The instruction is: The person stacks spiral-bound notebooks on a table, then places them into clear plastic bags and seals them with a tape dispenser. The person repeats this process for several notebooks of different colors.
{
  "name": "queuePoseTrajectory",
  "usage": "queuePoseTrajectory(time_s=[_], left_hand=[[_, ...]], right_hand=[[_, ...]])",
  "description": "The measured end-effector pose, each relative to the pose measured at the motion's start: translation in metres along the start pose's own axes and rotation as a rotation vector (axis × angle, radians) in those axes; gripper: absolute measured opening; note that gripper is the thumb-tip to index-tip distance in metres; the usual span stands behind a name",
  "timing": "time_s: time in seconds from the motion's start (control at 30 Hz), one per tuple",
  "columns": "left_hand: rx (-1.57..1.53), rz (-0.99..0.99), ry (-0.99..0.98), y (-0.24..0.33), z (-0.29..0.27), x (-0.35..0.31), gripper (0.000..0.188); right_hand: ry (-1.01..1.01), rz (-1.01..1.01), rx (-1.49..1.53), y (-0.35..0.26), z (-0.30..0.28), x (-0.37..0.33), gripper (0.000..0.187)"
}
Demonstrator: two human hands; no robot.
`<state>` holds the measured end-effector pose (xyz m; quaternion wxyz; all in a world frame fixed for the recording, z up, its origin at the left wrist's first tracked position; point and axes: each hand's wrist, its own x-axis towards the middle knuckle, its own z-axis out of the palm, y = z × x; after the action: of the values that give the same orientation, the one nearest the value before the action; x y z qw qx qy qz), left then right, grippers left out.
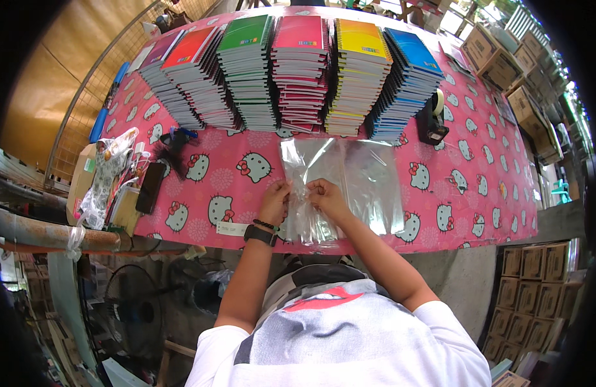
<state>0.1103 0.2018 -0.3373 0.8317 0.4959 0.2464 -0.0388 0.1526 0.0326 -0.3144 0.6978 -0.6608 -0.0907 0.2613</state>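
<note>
Right, I'm on the fine finger work now. The crinkled plastic [314,222] lies at the near side of the table [433,213], right in front of the body, clear and shiny and catching the light. My left hand [275,202] has its left edge pinched between thumb and fingers; my right hand [329,201] works just beside it, fingertips nipped on the same film, a little gathered ridge standing between the two. Whether that's one layer or several, I can't tell through the glare.

So the step in hand, as I read it, is parting or loosening the film. Just right of it lies the flat plastic [375,187], much smoother, with neither grip on it. Beyond, six notebook stacks fan across the table, the pink stack [302,71] nearly straight ahead and the blue stack [404,84] at the right end, a tape dispenser [432,122] just beside it.

The next move, I'd judge, calls for a light rub of the fingertips to free a single layer, then a gentle, even pull apart. Tug too hard and the film could crease or bring its neighbours along.
</note>
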Motion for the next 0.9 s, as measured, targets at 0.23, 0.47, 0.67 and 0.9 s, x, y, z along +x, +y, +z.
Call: queuePoseTrajectory(time_s=[0.23,0.47,0.67,0.9], left_hand=[[0.449,0.265,0.062,0.015,0.019,-0.017,0.058],[0.629,0.231,0.205,0.020,0.030,-0.013,0.062],[0.671,0.310,-0.019,0.014,0.011,0.001,0.053],[0.634,0.375,0.199,-0.010,0.012,0.013,0.044]], right_hand=[[-0.022,0.136,0.232,-0.007,-0.008,-0.003,0.021],[-0.017,0.196,0.290,-0.009,-0.013,-0.003,0.025],[-0.027,0.123,0.029,-0.010,-0.026,0.001,0.028],[0.024,0.145,0.195,-0.012,-0.041,-0.002,0.022]])
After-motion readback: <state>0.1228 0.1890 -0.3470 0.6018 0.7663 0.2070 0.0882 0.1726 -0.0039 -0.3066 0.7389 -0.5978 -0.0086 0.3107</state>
